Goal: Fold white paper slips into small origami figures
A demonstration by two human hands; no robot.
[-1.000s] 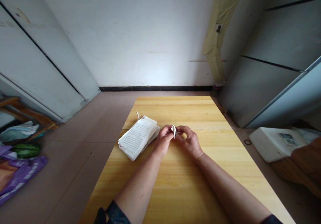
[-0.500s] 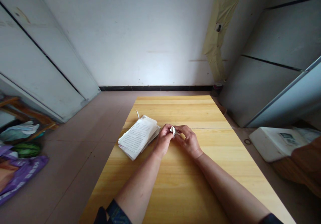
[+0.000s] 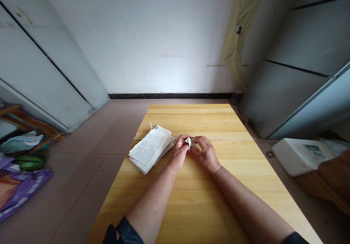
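Paper (image 3: 190, 142), folded small, is being pinched right between the left hand (image 3: 179, 153) and right hand (image 3: 207, 153), both pressing inward together above the wooden table (image 3: 197, 122), while a stack of printed sheets (image 3: 150, 150) is lying just beside the left hand.

Stack of printed sheets (image 3: 150, 150): lines of body text, too small to read. Purple plastic bag (image 3: 26, 194): white lettering, illegible. White box (image 3: 296, 158): printed label (image 3: 314, 151), unreadable.

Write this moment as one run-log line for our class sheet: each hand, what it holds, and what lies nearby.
left hand: pinching folded white paper | right hand: pinching it too | nearby: stack of printed pages | surface: wooden table
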